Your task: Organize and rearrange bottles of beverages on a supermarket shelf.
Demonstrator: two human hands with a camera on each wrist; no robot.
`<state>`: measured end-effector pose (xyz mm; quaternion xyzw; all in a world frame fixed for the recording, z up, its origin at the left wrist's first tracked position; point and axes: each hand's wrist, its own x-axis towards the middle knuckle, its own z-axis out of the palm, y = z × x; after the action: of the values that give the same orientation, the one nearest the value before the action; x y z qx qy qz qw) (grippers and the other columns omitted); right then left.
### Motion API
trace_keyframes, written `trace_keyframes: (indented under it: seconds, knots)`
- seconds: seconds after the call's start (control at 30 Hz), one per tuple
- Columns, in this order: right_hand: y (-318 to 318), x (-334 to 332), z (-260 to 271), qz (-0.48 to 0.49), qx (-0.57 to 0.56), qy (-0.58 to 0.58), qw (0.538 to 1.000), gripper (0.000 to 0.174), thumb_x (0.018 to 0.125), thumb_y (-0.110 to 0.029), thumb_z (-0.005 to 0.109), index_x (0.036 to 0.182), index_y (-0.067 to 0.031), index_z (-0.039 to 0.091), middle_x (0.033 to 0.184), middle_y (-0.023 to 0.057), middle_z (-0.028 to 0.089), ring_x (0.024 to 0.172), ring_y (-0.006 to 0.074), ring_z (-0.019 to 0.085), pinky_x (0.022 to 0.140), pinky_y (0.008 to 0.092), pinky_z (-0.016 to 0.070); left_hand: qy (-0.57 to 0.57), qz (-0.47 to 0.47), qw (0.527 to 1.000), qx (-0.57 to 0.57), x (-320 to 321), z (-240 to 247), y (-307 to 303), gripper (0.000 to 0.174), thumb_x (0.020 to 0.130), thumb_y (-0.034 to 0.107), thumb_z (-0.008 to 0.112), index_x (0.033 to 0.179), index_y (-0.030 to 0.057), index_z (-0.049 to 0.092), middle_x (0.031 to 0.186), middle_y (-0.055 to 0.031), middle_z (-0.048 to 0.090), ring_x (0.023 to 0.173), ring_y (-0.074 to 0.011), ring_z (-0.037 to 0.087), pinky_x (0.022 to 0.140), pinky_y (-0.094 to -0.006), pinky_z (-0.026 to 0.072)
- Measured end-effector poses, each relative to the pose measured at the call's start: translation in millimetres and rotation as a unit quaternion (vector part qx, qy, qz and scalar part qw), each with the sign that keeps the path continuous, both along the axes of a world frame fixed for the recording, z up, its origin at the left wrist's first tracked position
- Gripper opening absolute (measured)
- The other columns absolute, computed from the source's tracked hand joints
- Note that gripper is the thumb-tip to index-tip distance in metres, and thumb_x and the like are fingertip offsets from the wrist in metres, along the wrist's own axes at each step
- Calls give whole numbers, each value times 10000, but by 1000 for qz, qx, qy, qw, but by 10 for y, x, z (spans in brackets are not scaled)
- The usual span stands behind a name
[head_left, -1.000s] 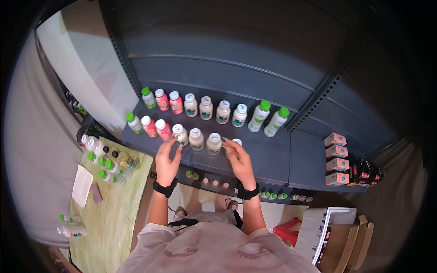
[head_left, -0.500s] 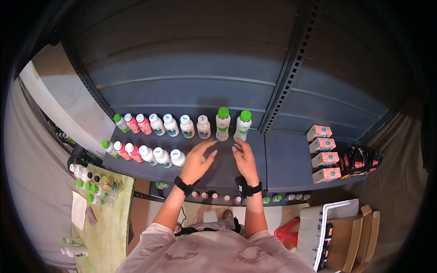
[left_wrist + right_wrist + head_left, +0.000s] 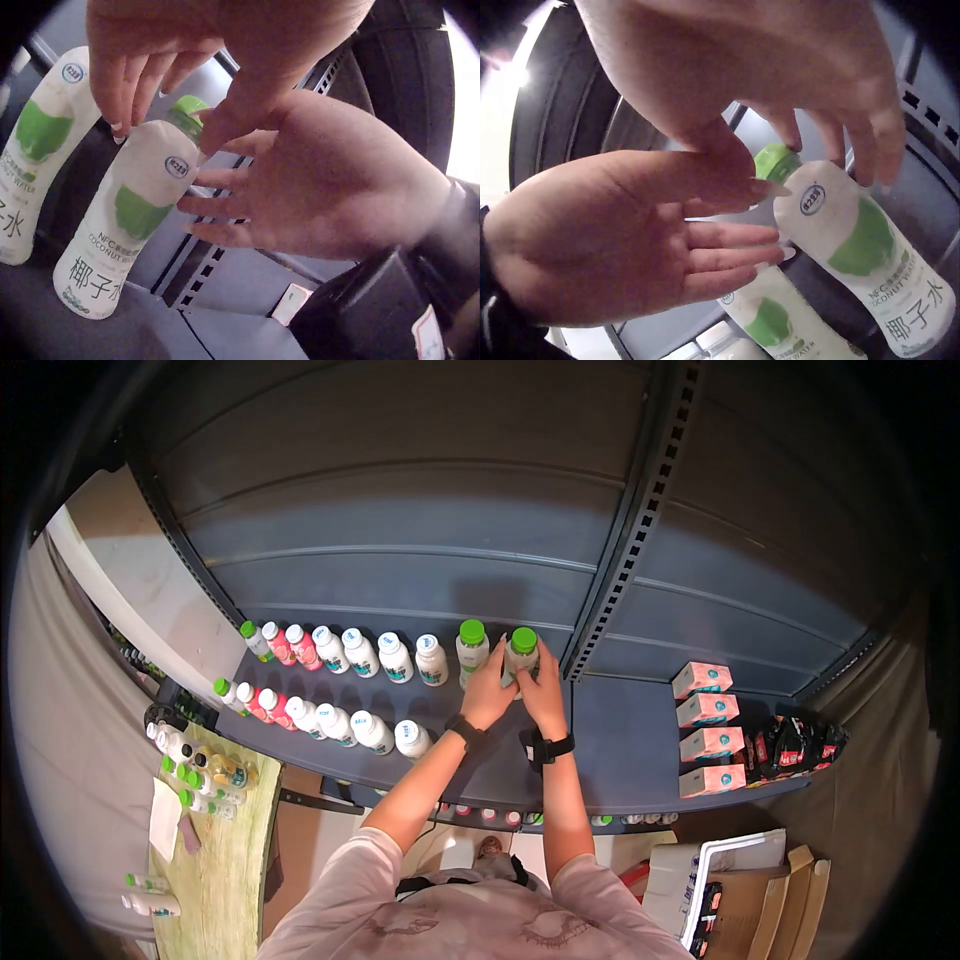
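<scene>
Two tall green-capped coconut water bottles stand side by side on the dark shelf (image 3: 640, 750). Around the right-hand bottle (image 3: 522, 643), (image 3: 124, 217), (image 3: 866, 259) are both hands. My left hand (image 3: 487, 695), (image 3: 202, 52), (image 3: 622, 232) is at its left side, between it and the other bottle (image 3: 471, 645), (image 3: 45, 142), (image 3: 772, 319). On its right is my right hand (image 3: 544, 695), (image 3: 322, 180), (image 3: 757, 60). Fingers of both hands extend loosely alongside the bottle's upper part, thumbs near the green cap; whether every finger touches is unclear.
Two rows of small bottles, white (image 3: 372, 732), pink and green-capped, stand left on the shelf. Pink boxes (image 3: 710, 745) and black packs (image 3: 795, 748) are at the right. A side table (image 3: 225, 840) with bottles is at lower left, a cardboard box (image 3: 745, 910) at lower right.
Both hands have moved from the front row of white bottles to the right-hand green-capped bottle. A white bottle beside my right hand earlier now stands free in the front row. The head view has shifted.
</scene>
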<state>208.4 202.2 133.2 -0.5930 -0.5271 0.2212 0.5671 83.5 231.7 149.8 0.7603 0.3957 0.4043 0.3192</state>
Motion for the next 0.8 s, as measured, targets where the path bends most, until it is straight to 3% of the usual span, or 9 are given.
trace_keyframes:
  seconds: [0.1, 0.2, 0.3, 0.6, 0.8]
  knots:
    - [79, 5, -56, -4, -4, -11, 1000, 604, 888, -140, 614, 1441, -36, 393, 1365, 222, 450, 1274, 373, 456, 1063, 414, 383, 32, 17, 998, -42, 92, 3, 43, 730, 834, 132, 661, 1477, 25, 332, 1369, -243, 515, 1236, -401, 520, 1003, -426, 445]
    - [104, 34, -95, -12, -26, -6, 1000, 599, 886, -180, 631, 1432, -57, 415, 1328, 197, 476, 1239, 340, 493, 1032, 386, 408, 9, 13, 1000, 11, 185, -250, 219, 711, 832, 143, 668, 1460, 31, 352, 1316, -248, 547, 1193, -416, 542, 968, -444, 464]
    - [87, 48, -67, -25, -33, -9, 999, 576, 882, -205, 653, 1401, -49, 456, 1263, 179, 502, 1182, 328, 533, 1001, 375, 427, 0, 49, 999, -18, 230, -265, 225, 620, 813, 63, 654, 1389, 29, 428, 1225, -256, 606, 1155, -419, 572, 941, -438, 474]
    - [-28, 37, -64, -56, -12, -56, 997, 526, 871, -236, 699, 1332, -39, 537, 1124, 144, 575, 958, 255, 614, 836, 325, 495, 4, 65, 998, 2, 200, -209, 127, 387, 803, 113, 693, 1130, 26, 506, 1009, -246, 656, 972, -445, 621, 781, -486, 497]
    - [-191, -57, 62, -81, -38, -54, 995, 504, 837, -240, 745, 1263, -18, 590, 1041, 139, 628, 784, 193, 596, 725, 304, 501, 31, 40, 999, -8, 89, -80, 70, 345, 777, 138, 715, 1039, 22, 524, 953, -236, 656, 928, -434, 630, 764, -472, 499]
